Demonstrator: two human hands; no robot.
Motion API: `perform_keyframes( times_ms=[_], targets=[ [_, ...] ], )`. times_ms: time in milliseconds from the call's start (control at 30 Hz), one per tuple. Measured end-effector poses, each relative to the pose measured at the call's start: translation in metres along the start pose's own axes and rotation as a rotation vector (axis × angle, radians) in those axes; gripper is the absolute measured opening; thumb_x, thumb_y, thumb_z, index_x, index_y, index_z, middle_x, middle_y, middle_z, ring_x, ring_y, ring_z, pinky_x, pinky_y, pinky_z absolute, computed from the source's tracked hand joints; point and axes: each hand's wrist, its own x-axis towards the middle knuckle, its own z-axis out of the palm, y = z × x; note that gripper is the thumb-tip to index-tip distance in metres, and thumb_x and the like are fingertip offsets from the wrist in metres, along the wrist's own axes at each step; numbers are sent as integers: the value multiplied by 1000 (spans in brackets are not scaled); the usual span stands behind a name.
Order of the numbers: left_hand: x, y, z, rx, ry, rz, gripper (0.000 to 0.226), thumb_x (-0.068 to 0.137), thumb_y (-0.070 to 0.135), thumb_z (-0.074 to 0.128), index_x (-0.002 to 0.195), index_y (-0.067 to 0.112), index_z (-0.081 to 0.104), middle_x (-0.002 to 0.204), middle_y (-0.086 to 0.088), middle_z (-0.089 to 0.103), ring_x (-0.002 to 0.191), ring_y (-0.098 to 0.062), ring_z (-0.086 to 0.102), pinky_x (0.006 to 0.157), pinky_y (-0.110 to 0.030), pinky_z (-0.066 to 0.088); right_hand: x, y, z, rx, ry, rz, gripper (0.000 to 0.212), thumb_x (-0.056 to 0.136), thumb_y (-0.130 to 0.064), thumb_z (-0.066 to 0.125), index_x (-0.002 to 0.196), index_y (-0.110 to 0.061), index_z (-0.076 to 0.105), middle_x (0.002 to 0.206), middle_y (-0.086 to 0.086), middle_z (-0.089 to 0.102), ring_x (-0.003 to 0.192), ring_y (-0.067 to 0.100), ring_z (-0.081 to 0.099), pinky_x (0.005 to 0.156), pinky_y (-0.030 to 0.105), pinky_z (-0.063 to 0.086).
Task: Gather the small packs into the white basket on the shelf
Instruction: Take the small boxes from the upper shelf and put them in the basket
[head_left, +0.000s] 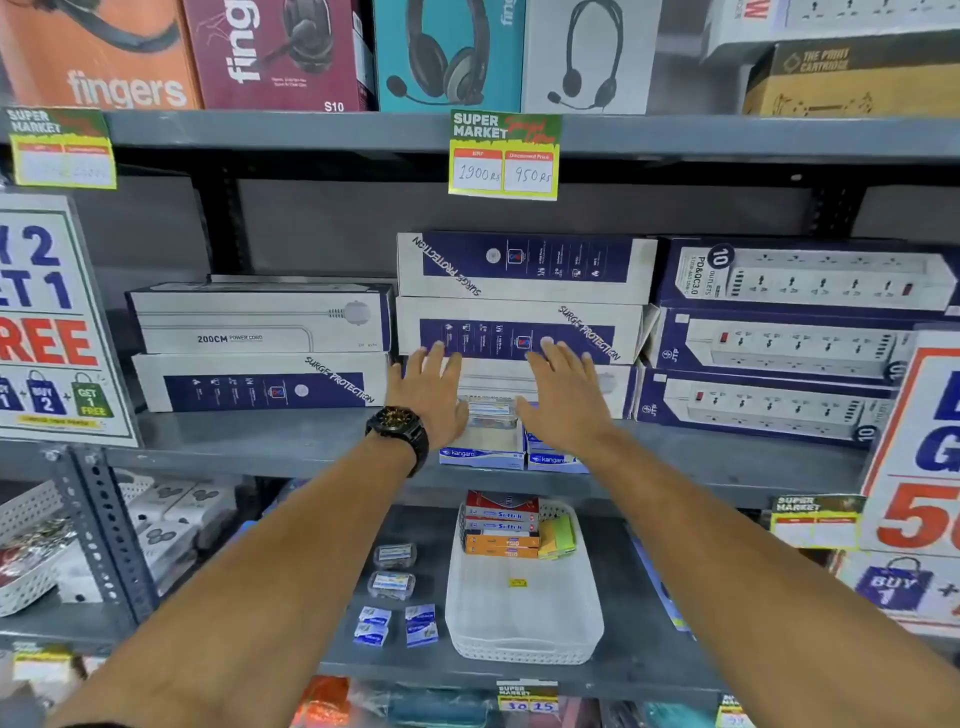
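Note:
The white basket (524, 618) stands on the lower shelf, with red, blue and orange small boxes (501, 525) and yellow-green pads stacked at its far end. To its left on that shelf lie two clear plastic packs (393, 569) and several small blue packs (397, 626). On the middle shelf above, my left hand (428, 395) and my right hand (563, 397) reach in with fingers spread, flanking a small clear pack (491, 415) that rests on blue-and-white Kangaro boxes (480, 454). Neither hand holds anything.
Long white and blue surge-protector boxes (519, 332) are stacked behind my hands. Headset boxes fill the top shelf. A price tag (504, 156) hangs from the upper shelf edge. Offer signs (52, 322) stand left and right, and a white basket (31, 566) stands at the lower left.

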Motion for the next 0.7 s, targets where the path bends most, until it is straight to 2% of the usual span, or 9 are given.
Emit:
perform_keyframes(
  times_ms=[100, 233, 333, 467, 533, 633, 700],
  targets=[
    [-2, -7, 10, 8, -39, -13, 56, 92, 48, 43, 139, 18, 42, 151, -8, 35, 136, -32, 30, 107, -52, 33, -4, 0, 14, 13, -71, 40, 59, 89, -44, 50, 140, -16, 43, 156, 11, 30, 146, 31, 18, 119, 56, 11],
    [-3, -8, 12, -15, -83, -46, 45, 87, 45, 47, 120, 16, 58, 126, -7, 53, 118, -31, 45, 96, -48, 40, -6, -3, 19, 55, -147, 70, 58, 76, -42, 61, 129, -19, 55, 153, 10, 35, 142, 31, 25, 117, 56, 17],
    [-3, -9, 10, -29, -176, -123, 41, 86, 41, 48, 108, 10, 60, 115, -10, 54, 108, -32, 47, 90, -45, 39, -3, -6, 23, 37, -152, 90, 54, 70, -39, 67, 120, -20, 62, 149, 9, 40, 140, 30, 28, 116, 54, 19],
    [-6, -13, 6, -33, -188, -162, 31, 85, 32, 51, 104, 8, 58, 112, -10, 56, 107, -31, 47, 93, -46, 38, 2, -12, 30, -37, -104, 103, 48, 67, -46, 62, 105, -17, 70, 133, 8, 54, 134, 31, 35, 113, 54, 25],
    [-9, -17, 5, -28, -190, -179, 31, 85, 30, 51, 105, 8, 59, 114, -10, 56, 108, -32, 47, 97, -49, 38, 4, -17, 35, -42, -123, 107, 48, 68, -48, 60, 102, -16, 72, 132, 8, 54, 137, 32, 32, 115, 55, 20],
    [-16, -20, 1, -64, -189, -165, 22, 83, 33, 54, 91, 13, 56, 111, -9, 55, 106, -32, 47, 98, -51, 38, 7, -24, 38, -13, -137, 115, 46, 69, -43, 64, 102, -13, 73, 136, 7, 52, 142, 32, 25, 119, 53, 12],
    [-21, -19, -3, -108, -186, -184, 22, 78, 32, 60, 89, 13, 56, 108, -8, 55, 106, -31, 48, 99, -50, 38, 7, -27, 38, 26, -133, 136, 44, 68, -39, 67, 101, -10, 72, 136, 7, 52, 143, 31, 25, 119, 53, 12]
  ],
)
